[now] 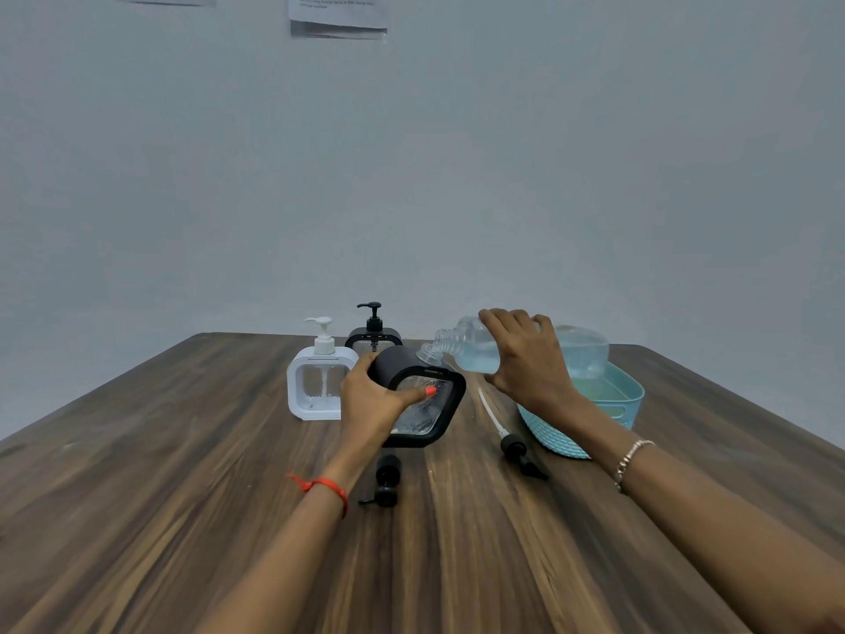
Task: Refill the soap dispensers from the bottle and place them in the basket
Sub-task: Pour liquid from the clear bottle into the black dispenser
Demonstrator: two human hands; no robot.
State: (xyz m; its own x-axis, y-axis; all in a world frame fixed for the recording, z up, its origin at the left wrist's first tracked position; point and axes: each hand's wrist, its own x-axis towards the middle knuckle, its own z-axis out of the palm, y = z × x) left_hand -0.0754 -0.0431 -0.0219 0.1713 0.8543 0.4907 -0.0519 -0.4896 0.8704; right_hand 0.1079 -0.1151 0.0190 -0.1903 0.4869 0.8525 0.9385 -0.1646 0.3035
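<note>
The black soap dispenser (pixel 418 395) is tilted toward the right, its pump off and its clear neck raised toward the mouth of the refill bottle (pixel 526 347). The left hand (pixel 372 398) is closed around the dispenser's left side, the thumb laid across its clear front panel, fingers wrapped over the black top. The right hand (pixel 526 359) is curled over the middle of the bottle, which lies nearly level, its threaded open mouth touching or just above the dispenser's neck; pale blue liquid sits in the bottle's lower half. Whether liquid is flowing cannot be told.

Just behind and below the bottle stands the turquoise basket (pixel 626 400), on the right part of the wooden bench (pixel 183 473). A pump head with its long white tube (pixel 507 434) lies on the bench between the dispenser and the basket. A second black pump head (pixel 386 487) lies near the left wrist. Left of the tilted dispenser stands a white dispenser (pixel 318 382), upright with its pump on, and behind it another black dispenser (pixel 374 334), also upright and capped.
</note>
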